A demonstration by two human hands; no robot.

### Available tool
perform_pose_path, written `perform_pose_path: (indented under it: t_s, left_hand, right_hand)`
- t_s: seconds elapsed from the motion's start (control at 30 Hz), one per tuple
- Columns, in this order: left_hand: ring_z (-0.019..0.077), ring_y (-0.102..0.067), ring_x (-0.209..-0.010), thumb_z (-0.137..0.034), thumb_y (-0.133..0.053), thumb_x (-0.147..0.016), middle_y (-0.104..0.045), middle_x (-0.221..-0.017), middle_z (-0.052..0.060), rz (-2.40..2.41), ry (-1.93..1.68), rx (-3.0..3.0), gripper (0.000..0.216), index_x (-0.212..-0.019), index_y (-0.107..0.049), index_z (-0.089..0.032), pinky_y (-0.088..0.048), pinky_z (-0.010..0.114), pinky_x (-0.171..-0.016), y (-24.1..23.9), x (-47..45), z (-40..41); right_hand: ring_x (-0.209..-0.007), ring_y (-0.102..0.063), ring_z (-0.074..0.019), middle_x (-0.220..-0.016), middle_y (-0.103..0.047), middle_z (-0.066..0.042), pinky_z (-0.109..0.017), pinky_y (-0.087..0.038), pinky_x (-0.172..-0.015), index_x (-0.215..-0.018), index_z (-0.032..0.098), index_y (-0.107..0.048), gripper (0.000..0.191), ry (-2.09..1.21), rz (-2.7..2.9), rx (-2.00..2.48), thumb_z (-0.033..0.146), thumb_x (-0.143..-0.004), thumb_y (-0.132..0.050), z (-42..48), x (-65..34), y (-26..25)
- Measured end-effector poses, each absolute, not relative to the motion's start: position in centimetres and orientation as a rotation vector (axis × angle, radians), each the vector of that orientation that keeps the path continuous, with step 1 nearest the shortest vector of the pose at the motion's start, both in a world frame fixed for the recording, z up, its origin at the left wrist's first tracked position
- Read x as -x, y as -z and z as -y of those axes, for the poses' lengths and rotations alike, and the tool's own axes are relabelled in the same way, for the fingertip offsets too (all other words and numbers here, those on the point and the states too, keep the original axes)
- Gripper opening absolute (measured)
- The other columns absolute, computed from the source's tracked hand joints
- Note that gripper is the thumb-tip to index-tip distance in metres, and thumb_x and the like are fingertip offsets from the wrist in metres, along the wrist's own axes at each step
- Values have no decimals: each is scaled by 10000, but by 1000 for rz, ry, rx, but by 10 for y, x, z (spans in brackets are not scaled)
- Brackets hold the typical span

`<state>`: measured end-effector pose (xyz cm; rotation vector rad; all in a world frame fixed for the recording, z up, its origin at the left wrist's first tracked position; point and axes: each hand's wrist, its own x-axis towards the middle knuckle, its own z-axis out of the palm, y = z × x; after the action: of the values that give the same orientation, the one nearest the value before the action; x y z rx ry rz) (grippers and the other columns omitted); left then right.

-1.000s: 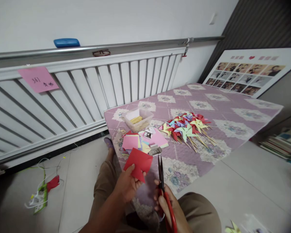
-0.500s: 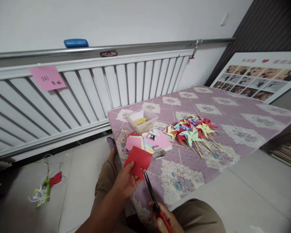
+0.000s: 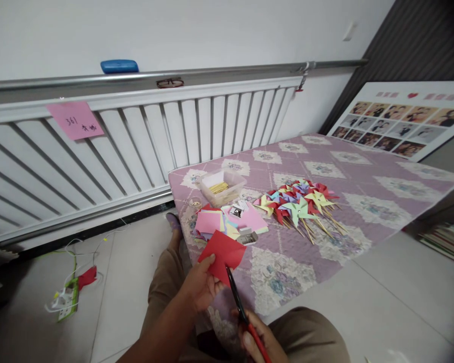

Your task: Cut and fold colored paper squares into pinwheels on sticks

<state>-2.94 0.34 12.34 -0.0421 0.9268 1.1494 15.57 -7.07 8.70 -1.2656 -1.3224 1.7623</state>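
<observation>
My left hand (image 3: 200, 288) pinches a red paper square (image 3: 223, 253) at its lower left edge, thumb on top. My right hand (image 3: 258, 341), low in the view and partly cut off, grips red-handled scissors (image 3: 239, 306). The dark blades point up and left, and their tips meet the lower corner of the red paper. Both hands hover over my knees, just in front of the near edge of the purple quilted mat (image 3: 366, 181).
On the mat lie a stack of coloured paper squares (image 3: 230, 220), a clear plastic box of sticks (image 3: 221, 187) and a heap of finished paper pinwheels (image 3: 297, 201). A white radiator (image 3: 136, 141) lines the wall. A photo board (image 3: 397, 118) leans at right.
The scissors swung from upright to slanting left, and their tips reached the red paper's lower corner. The view shifted slightly; my right hand sank lower in the frame.
</observation>
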Motion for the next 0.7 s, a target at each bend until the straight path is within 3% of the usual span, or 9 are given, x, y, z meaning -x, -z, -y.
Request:
perform_pose_path:
  t_s: [0.23, 0.7]
  left_hand:
    - [183, -716, -665, -239, -546, -894, -751, -798, 99, -968, -1138, 32, 253, -1102, -558, -95, -560, 264, -612, -128, 27, -2]
    - [191, -716, -688, -222, -577, -867, -749, -806, 102, -968, -1173, 40, 237, -1074, -567, -106, -549, 265, -617, -127, 24, 0]
  right_hand:
    - [-678, -592, -226, -730, -616, -36, -317, -502, -614, -1080, 255, -707, 581, -1673, 1282, 1280, 686, -694, -646, 72, -149, -84]
    - [-660, -549, -189, -733, -594, -30, -305, -498, -651, -1091, 214, -704, 538, -1577, 1434, 1247, 640, -782, -593, 72, -154, -56]
